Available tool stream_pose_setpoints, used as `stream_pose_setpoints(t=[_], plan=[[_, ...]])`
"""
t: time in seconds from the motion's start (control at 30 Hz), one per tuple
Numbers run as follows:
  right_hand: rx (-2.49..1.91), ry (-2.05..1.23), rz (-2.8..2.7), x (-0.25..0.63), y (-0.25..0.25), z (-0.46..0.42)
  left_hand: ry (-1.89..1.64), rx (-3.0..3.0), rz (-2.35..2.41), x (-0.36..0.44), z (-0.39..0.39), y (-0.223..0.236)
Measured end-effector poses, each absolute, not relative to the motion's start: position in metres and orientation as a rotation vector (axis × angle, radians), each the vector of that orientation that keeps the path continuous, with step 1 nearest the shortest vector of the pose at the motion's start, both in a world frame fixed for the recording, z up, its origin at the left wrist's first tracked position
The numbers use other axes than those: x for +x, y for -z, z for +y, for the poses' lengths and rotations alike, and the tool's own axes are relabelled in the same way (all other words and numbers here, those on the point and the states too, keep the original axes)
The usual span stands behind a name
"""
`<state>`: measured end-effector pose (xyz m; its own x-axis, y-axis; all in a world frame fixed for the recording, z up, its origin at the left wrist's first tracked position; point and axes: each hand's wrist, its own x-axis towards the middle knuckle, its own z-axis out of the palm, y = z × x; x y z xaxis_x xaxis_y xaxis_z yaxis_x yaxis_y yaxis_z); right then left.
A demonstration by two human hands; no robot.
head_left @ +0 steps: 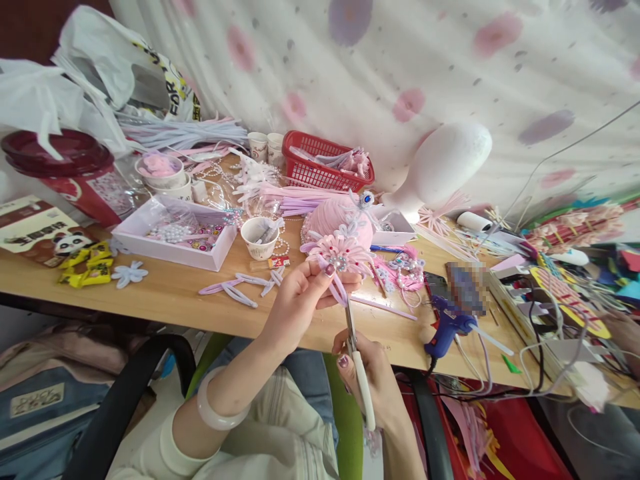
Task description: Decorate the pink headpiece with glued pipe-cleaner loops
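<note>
My left hand (300, 293) pinches a lilac pipe cleaner loop (338, 291) just above the table's front edge. Right behind it is a pink pipe cleaner flower (340, 257) with pearls and red beads at its centre; whether my fingers also hold the flower I cannot tell. My right hand (373, 367) grips a pair of scissors (361, 380) with white handles, blades pointing up at the lower end of the loop. Beyond the flower sits a round pink form (325, 220) with a blue gem ornament (367, 199) on it. Loose lilac and grey loops (240, 292) lie left of my left hand.
A blue glue gun (443, 330) with cords lies at the right. White boxes of beads (200, 250), a paper cup (260, 240), a red basket (320, 170) and a white foam head (445, 163) stand further back. Another person's hand (623, 333) shows at the right edge.
</note>
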<state>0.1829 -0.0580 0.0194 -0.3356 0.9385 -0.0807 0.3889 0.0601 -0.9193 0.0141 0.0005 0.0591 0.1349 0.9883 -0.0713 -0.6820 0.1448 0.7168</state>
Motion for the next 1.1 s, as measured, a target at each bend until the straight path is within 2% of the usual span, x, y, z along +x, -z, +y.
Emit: stream_pose_setpoints(t=[1.1], plan=[[-1.297,-1.289,-1.784,0.1837,-0.0169,-0.0578,-1.313,0.623,0.618,0.0120,0.0002,-0.0575]])
